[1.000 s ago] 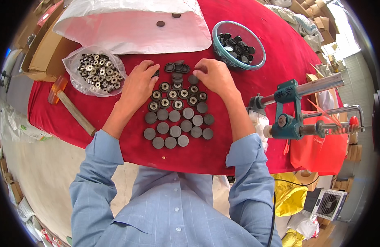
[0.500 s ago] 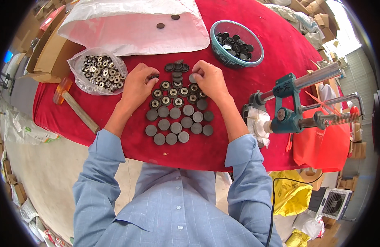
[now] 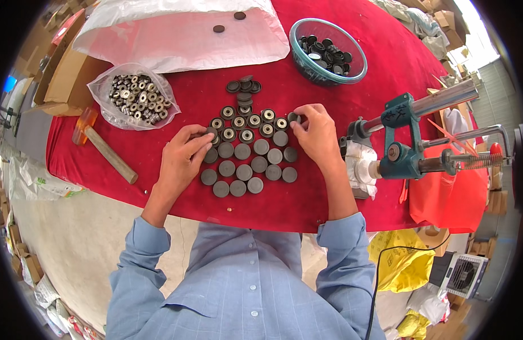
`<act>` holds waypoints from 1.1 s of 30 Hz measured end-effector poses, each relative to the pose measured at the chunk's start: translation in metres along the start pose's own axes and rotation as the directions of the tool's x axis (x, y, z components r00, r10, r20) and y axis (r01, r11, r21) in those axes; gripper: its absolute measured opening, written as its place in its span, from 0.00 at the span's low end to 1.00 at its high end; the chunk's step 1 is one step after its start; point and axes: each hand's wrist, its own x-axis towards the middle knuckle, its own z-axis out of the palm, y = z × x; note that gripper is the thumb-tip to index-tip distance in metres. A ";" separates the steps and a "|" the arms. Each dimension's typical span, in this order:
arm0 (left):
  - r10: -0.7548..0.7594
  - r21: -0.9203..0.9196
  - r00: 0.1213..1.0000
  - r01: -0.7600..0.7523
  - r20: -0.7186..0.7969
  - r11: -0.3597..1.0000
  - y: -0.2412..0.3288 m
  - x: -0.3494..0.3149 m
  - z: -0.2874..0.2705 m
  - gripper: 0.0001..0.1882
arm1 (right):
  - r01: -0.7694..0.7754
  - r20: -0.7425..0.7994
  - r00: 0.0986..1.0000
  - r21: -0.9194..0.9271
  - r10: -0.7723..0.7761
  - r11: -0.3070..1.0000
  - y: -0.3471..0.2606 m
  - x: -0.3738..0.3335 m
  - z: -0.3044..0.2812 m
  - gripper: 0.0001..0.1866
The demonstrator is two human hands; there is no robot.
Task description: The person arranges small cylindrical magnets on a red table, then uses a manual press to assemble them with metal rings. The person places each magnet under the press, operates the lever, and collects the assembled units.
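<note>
My left hand [image 3: 184,156] is closed in a pinch on a dark grey round cap [image 3: 211,131] at the left edge of the rows, over a bearing. At the right end of the bearing row, my right hand [image 3: 318,135] pinches another dark cap [image 3: 293,118] between thumb and fingers. Between the hands lie several open dark cups with steel bearings [image 3: 246,135] in them. Nearer to me, flat grey discs [image 3: 237,187] cover several more in rows. A small heap of loose dark caps [image 3: 244,97] lies just beyond the bearings.
A clear bag of bearings [image 3: 138,99], a hammer [image 3: 107,150] and a cardboard box [image 3: 74,79] are at left. Across the far side lie a white sack [image 3: 182,42] and a bowl of black caps [image 3: 361,73]. A green hand press [image 3: 398,136] stands at right on the red cloth [image 3: 272,211].
My left hand has come nearer to me, down to the left edge of the rows. My right hand has shifted right and slightly nearer, still pinching a cap.
</note>
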 end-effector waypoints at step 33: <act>0.200 0.117 0.979 -0.203 0.038 0.972 0.001 -0.009 0.002 0.17 | 0.365 -0.127 0.917 -0.118 -0.379 0.924 -0.029 -0.022 0.040 0.13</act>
